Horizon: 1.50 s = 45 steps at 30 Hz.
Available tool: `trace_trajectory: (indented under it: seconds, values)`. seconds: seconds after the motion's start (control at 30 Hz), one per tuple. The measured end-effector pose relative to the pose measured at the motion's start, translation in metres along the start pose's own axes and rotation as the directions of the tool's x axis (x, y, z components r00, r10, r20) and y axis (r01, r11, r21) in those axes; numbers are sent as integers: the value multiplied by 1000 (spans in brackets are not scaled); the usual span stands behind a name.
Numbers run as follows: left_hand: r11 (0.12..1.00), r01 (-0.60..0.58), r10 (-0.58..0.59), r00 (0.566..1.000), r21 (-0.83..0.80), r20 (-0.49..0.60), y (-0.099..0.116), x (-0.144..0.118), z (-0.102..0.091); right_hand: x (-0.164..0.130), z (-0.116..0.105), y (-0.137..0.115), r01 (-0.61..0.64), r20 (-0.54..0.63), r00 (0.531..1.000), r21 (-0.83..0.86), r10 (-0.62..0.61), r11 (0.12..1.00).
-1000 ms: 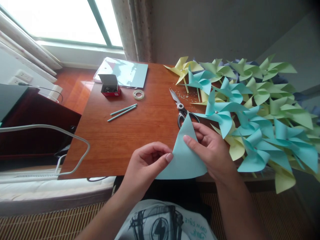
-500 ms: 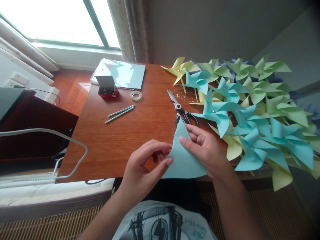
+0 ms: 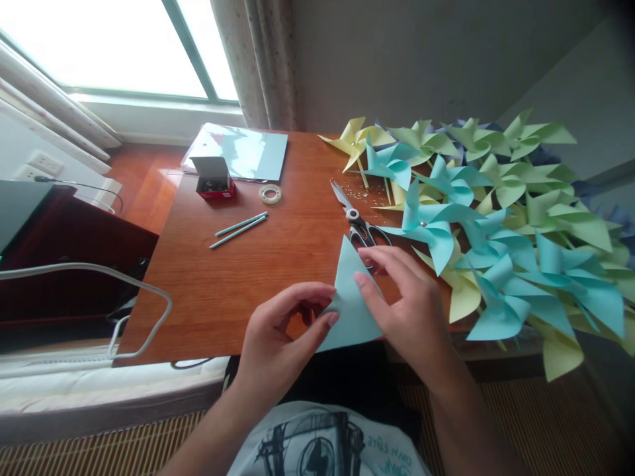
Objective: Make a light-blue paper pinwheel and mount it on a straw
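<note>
Left hand (image 3: 282, 330) pinches the blue paper sheet (image 3: 353, 301) at its 9 o'clock edge. Right hand (image 3: 407, 307) presses fingers on the sheet's right half, gripping it. The sheet lies at the wooden table (image 3: 258, 264) near edge; scissors (image 3: 358, 221) at 12 o'clock, pinwheels (image 3: 496, 218) at 3 o'clock, window (image 3: 114, 46) at 10 o'clock.

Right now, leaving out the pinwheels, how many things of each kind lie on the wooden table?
Scissors: 1
Teal sticks: 2
Tape roll: 1
Small red box: 1
Folded blue paper in the hands: 1
Blue sheet stack: 1
Total: 7
</note>
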<state>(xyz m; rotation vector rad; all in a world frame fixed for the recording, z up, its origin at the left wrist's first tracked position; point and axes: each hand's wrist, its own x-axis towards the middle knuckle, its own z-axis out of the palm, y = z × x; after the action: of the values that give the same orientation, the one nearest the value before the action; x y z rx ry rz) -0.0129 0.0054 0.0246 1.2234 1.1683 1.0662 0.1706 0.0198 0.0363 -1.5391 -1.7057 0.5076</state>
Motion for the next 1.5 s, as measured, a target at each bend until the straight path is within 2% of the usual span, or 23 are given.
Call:
trace_trajectory:
  seconds: [0.1,0.2,0.4,0.63,0.83,1.1,1.3,1.43,1.5]
  values:
    - [999,18,-20,999,-28,-50,1,1,1,-6,-7,-8,181,70,982,-50,-178,982]
    - [996,38,-44,996,-85,-78,4,2,1,-11,-8,-11,229,184,958,-25,-221,973]
    - [986,54,-61,997,-155,-37,4,3,-2,-16,-3,-11,163,202,963,87,-178,983]
    - [994,-104,105,994,-26,17,2,7,-9,-15,-6,-14,104,257,955,173,-147,979]
    - [996,-58,63,996,-74,59,2,7,-10,-11,-7,-16,78,305,941,230,-148,970]
    - [998,-62,61,995,9,76,1,9,-9,-8,-8,-17,93,251,957,214,-147,972]
    - [1000,-1,1,996,-3,91,6,10,-10,-2,-6,-18,-30,283,958,276,-52,961]
    - [997,63,-68,990,42,123,5,10,-12,-2,-8,-11,-171,225,969,334,97,927]
    - [993,110,-113,987,37,117,2,10,-15,-4,-9,-5,-255,207,960,381,187,889]
